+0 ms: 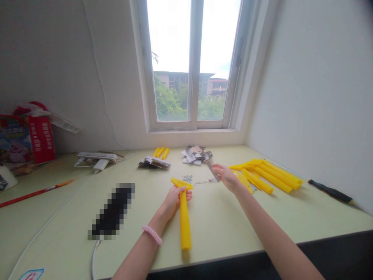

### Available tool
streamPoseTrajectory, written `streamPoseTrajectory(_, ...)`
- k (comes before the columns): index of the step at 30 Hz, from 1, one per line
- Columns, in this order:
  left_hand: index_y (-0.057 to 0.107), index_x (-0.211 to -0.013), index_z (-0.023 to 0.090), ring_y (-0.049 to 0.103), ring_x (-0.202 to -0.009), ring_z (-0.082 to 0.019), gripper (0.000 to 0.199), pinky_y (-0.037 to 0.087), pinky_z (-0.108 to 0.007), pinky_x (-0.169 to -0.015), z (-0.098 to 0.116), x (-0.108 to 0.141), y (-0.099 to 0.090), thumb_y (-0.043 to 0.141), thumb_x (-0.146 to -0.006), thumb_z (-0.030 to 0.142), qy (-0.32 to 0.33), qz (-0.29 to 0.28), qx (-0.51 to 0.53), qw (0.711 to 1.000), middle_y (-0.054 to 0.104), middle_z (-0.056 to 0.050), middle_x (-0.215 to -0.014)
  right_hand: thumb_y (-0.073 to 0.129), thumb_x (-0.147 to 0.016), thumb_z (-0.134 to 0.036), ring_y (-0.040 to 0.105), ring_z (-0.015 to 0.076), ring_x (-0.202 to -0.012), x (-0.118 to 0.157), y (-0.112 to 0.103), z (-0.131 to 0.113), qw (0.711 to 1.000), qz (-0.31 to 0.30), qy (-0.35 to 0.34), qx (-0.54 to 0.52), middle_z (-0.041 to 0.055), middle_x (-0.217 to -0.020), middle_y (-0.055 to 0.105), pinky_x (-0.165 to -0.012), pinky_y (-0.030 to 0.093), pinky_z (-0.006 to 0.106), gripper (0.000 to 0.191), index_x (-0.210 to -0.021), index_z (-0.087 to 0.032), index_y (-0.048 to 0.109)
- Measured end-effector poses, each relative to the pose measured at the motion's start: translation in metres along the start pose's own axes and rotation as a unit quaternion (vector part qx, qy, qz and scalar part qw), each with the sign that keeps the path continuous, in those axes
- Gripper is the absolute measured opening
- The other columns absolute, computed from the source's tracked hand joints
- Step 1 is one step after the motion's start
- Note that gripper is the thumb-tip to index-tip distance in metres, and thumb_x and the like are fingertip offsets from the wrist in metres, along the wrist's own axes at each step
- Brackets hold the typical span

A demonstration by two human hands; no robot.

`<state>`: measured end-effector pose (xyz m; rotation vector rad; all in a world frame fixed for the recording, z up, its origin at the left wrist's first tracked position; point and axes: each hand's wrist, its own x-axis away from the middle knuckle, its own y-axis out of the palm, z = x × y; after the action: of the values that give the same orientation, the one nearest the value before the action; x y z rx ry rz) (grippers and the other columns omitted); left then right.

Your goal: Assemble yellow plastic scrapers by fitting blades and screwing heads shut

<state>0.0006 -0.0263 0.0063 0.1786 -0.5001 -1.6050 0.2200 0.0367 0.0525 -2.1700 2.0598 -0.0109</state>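
My left hand is closed around a yellow plastic scraper handle. Its wide T-shaped head points away from me and its shaft towards the table's front edge. In my right hand is a flat, thin grey piece with a dark printed end, gripped between thumb and fingers and tilted; it looks like a packaged blade. Small metal screws lie in a loose heap just beyond the handle's head. A small screwdriver lies beside them, its one end near my right hand.
Yellow handles are piled at the right, near a black-handled tool. Flat packets lie below the window. Finished-looking yellow scrapers stand left of them. A blurred black phone-like object with a white cable and a power strip are leftward.
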Motion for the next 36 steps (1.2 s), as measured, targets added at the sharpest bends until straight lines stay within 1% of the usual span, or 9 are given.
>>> streamPoseTrajectory(4,0.05,-0.095,0.008,0.06,-0.059,-0.012,0.022,0.05,-0.024,-0.063,-0.001,-0.001,-0.002,0.055,-0.075,0.017,0.006,-0.024,0.002,1.0,0.064,-0.011,-0.076,0.063,-0.059,-0.03,0.055,0.0135,-0.067,0.006,0.039,-0.001,0.984,-0.075,0.032,-0.156,0.0012,-0.073,0.062,-0.06,0.041,0.025,0.02,-0.075,-0.018,0.06)
streamPoseTrajectory(8,0.053,-0.097,0.007,0.06,-0.059,-0.012,0.025,0.049,-0.025,-0.061,-0.002,-0.002,-0.004,0.055,-0.075,0.019,0.012,-0.057,0.003,0.998,0.064,-0.012,-0.079,0.066,-0.06,-0.026,0.051,0.0106,-0.06,0.012,0.068,-0.005,0.959,-0.103,0.05,-0.258,-0.0019,-0.065,0.057,-0.057,0.04,0.022,0.015,-0.068,-0.019,0.056)
streamPoseTrajectory(12,0.054,-0.097,0.008,0.058,-0.057,-0.012,0.026,0.048,-0.025,-0.059,-0.002,-0.001,-0.005,0.056,-0.075,0.021,0.013,-0.07,0.002,0.997,0.064,-0.011,-0.079,0.067,-0.059,-0.019,0.055,0.0098,-0.064,0.016,0.08,-0.007,0.936,-0.098,0.057,-0.332,-0.0037,-0.069,0.058,-0.062,0.044,0.022,0.017,-0.072,-0.02,0.054)
streamPoseTrajectory(17,0.052,-0.1,0.01,0.059,-0.06,-0.012,0.029,0.047,-0.025,-0.063,0.0,0.003,-0.005,0.057,-0.075,0.024,0.024,-0.071,-0.014,0.997,0.064,-0.011,-0.083,0.074,-0.051,-0.011,0.061,0.0097,-0.069,0.018,0.083,0.005,0.913,-0.045,0.046,-0.402,-0.0061,-0.068,0.061,-0.076,0.048,0.024,0.036,-0.078,-0.023,0.054)
streamPoseTrajectory(19,0.053,-0.1,0.01,0.059,-0.06,-0.012,0.029,0.046,-0.025,-0.063,0.001,0.005,-0.004,0.057,-0.074,0.023,0.032,-0.079,-0.019,0.996,0.064,-0.01,-0.084,0.076,-0.049,-0.012,0.063,0.0115,-0.07,0.018,0.087,0.009,0.919,-0.015,0.03,-0.393,-0.0058,-0.066,0.062,-0.079,0.048,0.027,0.037,-0.078,-0.022,0.055)
streamPoseTrajectory(23,0.054,-0.101,0.012,0.058,-0.061,-0.011,0.029,0.046,-0.025,-0.063,0.003,0.006,-0.002,0.058,-0.073,0.02,0.047,-0.085,-0.018,0.995,0.064,-0.009,-0.085,0.076,-0.052,-0.025,0.063,0.0147,-0.073,0.02,0.096,0.012,0.946,0.006,-0.008,-0.325,-0.0008,-0.069,0.066,-0.079,0.048,0.029,0.025,-0.07,-0.017,0.061)
streamPoseTrajectory(28,0.055,-0.102,0.012,0.058,-0.063,-0.012,0.031,0.046,-0.026,-0.065,0.003,0.004,-0.004,0.059,-0.072,0.021,0.066,-0.058,-0.018,0.996,0.064,-0.009,-0.086,0.074,-0.054,-0.029,0.062,0.0167,-0.068,0.023,0.094,0.013,0.986,0.015,-0.042,-0.161,0.0023,-0.067,0.068,-0.071,0.046,0.03,0.021,-0.069,-0.016,0.069)
streamPoseTrajectory(32,0.056,-0.102,0.013,0.059,-0.061,-0.012,0.031,0.046,-0.025,-0.062,0.002,0.003,-0.007,0.059,-0.072,0.024,0.07,-0.049,-0.035,0.996,0.063,-0.008,-0.085,0.074,-0.051,-0.028,0.061,0.0176,-0.066,0.023,0.09,0.015,0.993,0.017,-0.036,-0.11,0.0035,-0.066,0.069,-0.067,0.045,0.03,0.019,-0.065,-0.016,0.07)
streamPoseTrajectory(36,0.056,-0.102,0.013,0.059,-0.059,-0.012,0.033,0.046,-0.024,-0.059,0.002,0.004,-0.005,0.059,-0.072,0.026,0.075,-0.052,-0.045,0.995,0.063,-0.007,-0.083,0.073,-0.052,-0.029,0.059,0.0152,-0.061,0.024,0.091,0.014,0.996,0.005,-0.013,-0.083,0.0037,-0.064,0.068,-0.056,0.042,0.026,0.021,-0.068,-0.015,0.07)
